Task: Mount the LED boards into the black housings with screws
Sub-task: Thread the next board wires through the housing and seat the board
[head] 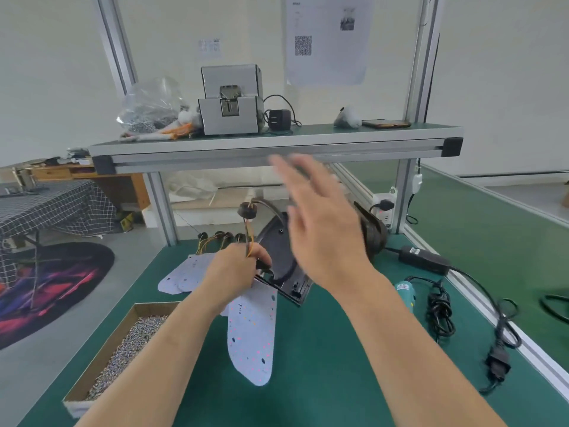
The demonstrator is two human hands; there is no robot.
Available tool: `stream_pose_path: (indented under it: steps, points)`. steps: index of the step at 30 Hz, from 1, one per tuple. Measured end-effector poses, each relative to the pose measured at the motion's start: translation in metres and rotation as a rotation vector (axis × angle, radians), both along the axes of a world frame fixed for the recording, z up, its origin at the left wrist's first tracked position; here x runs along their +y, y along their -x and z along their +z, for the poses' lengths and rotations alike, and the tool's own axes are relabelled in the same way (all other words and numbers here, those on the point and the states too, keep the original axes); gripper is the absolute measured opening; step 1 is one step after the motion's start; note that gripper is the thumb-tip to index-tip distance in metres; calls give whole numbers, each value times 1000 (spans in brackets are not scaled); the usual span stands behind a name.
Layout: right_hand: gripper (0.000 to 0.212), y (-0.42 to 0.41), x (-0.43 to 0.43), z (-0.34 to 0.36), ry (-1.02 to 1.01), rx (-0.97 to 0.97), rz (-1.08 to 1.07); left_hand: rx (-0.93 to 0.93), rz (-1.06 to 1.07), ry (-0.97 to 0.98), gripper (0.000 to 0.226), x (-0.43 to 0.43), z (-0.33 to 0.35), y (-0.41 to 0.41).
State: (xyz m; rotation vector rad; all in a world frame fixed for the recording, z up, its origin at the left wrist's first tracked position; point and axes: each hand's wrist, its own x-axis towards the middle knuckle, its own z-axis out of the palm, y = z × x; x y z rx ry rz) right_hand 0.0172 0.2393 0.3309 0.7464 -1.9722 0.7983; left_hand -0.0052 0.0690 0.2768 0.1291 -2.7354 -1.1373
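Evidently this is the fitting step. The black housing (281, 257) lies at mid-frame on the green bench mat (338, 365), with the long white LED board (251, 334) angled below it. The right hand (323, 232) hovers above, fingers spread and empty; the left hand (234, 266) grips the board's wire bundle (248, 241). Next, I judge, the board needs seating flat, then screws from the cardboard box (110, 346), lower left. A metal shelf (277, 146) crosses above, and a patterned rug (55, 282) lies at far left.
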Motion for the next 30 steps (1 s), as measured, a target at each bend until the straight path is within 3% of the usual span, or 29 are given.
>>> stream_pose_path:
  steps: [2,4,8,11,15,23,27,30]
  points:
    - [74,-8,-12,27,-373,-113,28,21,21,149,38,9,1,2]
    - [62,-10,-16,40,-535,-252,80,40,68,230,28,12,4,2]
    - [34,-5,-8,56,-303,-447,125,23,11,189,41,8,10,-5]
    - [27,4,-5,62,-498,-485,33,24,-48,225,43,9,17,-10]
    - [16,8,6,65,-539,-497,-29,41,-138,64,44,5,20,-18]
    - [23,10,13,41,-603,-389,-105,145,-120,-25,30,4,19,-28]
    - [19,12,18,21,-513,-348,-70,166,-154,-59,22,3,17,-32]
    - [18,15,22,13,-346,-276,-25,117,-254,-210,20,0,17,-34]
